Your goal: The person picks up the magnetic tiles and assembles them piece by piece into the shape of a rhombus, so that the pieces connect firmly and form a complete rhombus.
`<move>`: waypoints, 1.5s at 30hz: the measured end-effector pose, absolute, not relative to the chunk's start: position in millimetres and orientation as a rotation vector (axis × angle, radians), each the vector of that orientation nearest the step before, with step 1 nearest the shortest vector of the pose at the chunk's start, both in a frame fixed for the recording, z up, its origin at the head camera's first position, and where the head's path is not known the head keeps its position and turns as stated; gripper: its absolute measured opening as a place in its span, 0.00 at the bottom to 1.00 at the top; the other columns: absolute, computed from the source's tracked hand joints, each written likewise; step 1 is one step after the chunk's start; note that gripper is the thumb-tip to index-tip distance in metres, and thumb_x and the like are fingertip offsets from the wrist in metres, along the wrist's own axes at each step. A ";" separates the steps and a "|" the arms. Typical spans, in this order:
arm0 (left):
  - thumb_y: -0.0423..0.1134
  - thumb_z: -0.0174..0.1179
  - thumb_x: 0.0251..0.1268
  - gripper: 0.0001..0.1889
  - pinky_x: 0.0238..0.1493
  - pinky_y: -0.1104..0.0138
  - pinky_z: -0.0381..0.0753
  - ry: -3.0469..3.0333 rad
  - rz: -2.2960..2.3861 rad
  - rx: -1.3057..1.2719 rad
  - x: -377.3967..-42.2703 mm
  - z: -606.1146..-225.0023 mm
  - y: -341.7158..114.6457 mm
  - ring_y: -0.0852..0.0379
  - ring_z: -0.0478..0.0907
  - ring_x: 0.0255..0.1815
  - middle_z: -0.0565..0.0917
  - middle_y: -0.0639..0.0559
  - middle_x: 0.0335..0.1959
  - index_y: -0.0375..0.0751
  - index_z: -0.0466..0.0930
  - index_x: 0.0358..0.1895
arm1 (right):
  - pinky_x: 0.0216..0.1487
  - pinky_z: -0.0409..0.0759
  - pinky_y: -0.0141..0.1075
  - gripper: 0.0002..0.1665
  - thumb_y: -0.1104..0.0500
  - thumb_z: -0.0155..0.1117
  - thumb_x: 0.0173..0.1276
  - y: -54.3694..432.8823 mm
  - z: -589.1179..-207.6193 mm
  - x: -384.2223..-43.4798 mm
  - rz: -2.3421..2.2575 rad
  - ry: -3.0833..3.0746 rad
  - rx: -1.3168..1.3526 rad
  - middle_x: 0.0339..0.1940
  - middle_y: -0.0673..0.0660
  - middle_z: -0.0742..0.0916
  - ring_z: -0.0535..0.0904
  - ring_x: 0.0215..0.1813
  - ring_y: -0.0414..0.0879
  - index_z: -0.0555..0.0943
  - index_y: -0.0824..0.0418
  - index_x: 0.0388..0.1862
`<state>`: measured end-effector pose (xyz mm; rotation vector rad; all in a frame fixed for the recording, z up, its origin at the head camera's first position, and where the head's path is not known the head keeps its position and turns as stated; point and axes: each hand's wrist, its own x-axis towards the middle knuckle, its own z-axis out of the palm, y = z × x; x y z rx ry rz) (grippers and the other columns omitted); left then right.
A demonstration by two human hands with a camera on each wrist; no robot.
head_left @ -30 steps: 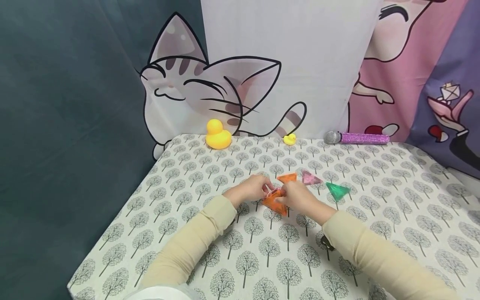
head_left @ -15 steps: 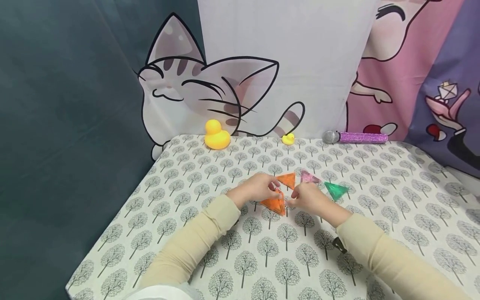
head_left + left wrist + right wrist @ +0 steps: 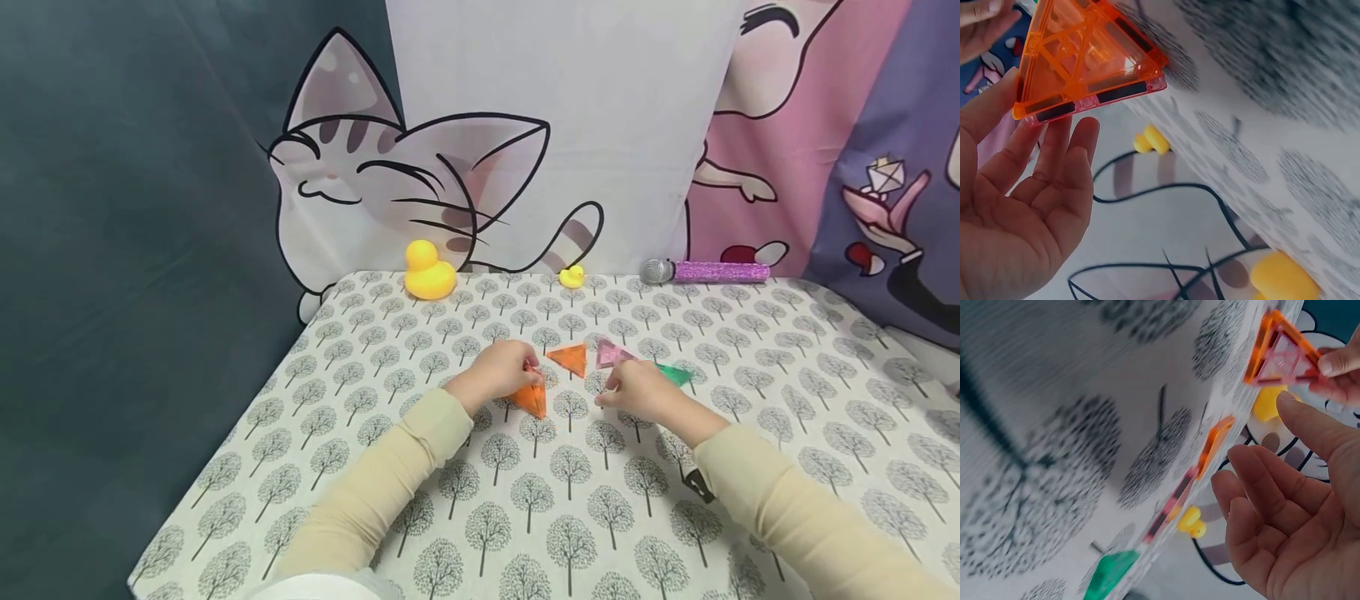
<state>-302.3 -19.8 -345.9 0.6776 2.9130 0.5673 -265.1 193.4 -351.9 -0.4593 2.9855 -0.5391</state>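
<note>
Between thumb and fingers, my left hand (image 3: 497, 369) pinches a translucent orange triangular magnetic tile (image 3: 1094, 53) with a pink triangular tile (image 3: 1286, 356) against it. The pair stands tilted over the tablecloth; in the head view the fingers partly cover its orange side. To the right, my right hand (image 3: 643, 388) hovers with loosely bent fingers and holds nothing, as the right wrist view (image 3: 1291, 531) confirms. Beyond the hands lie a second orange triangle tile (image 3: 570, 359), a pink triangle tile (image 3: 611, 353) and a green triangle tile (image 3: 677, 374), the last two partly hidden by the right hand.
Along the table's back edge sit a large yellow duck (image 3: 429, 273), a small yellow duck (image 3: 572, 277) and a microphone with a glittery purple handle (image 3: 720, 272). A tree-print cloth (image 3: 495, 533) covers the table. A cartoon cat curtain (image 3: 465, 183) hangs behind.
My right hand has let go of the orange tile and moved right, toward the green tile. The left hand keeps its hold and has shifted slightly left with the tiles.
</note>
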 end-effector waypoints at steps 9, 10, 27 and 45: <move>0.43 0.63 0.50 0.08 0.29 0.69 0.70 2.929 0.626 0.568 -311.7 -345.8 -45.1 0.60 0.71 0.27 0.76 0.56 0.26 0.45 0.77 0.32 | 0.34 0.74 0.45 0.20 0.53 0.66 0.50 201.4 -361.4 -276.0 -0.528 2.969 -0.370 0.35 0.60 0.82 0.76 0.33 0.50 0.78 0.67 0.36; 0.43 0.63 0.50 0.09 0.29 0.69 0.70 2.931 0.625 0.559 -312.5 -345.8 -46.9 0.60 0.71 0.27 0.76 0.56 0.27 0.45 0.78 0.33 | 0.35 0.74 0.45 0.20 0.53 0.65 0.51 200.6 -363.0 -277.5 -0.520 2.969 -0.371 0.36 0.61 0.82 0.77 0.34 0.51 0.78 0.67 0.37; 0.41 0.62 0.50 0.09 0.29 0.70 0.70 2.921 0.629 0.492 -320.1 -347.5 -52.5 0.60 0.71 0.27 0.77 0.56 0.29 0.45 0.78 0.35 | 0.26 0.74 0.41 0.14 0.59 0.51 0.63 173.2 -372.4 -285.4 -0.265 2.929 -0.460 0.37 0.60 0.81 0.74 0.28 0.48 0.77 0.62 0.46; 0.42 0.60 0.52 0.06 0.33 0.67 0.70 3.021 0.399 0.543 -315.8 -335.6 -48.8 0.60 0.71 0.29 0.78 0.57 0.32 0.47 0.79 0.33 | 0.24 0.74 0.36 0.07 0.62 0.61 0.53 157.2 -369.5 -240.3 -0.291 2.941 -0.686 0.24 0.52 0.80 0.75 0.27 0.46 0.81 0.59 0.33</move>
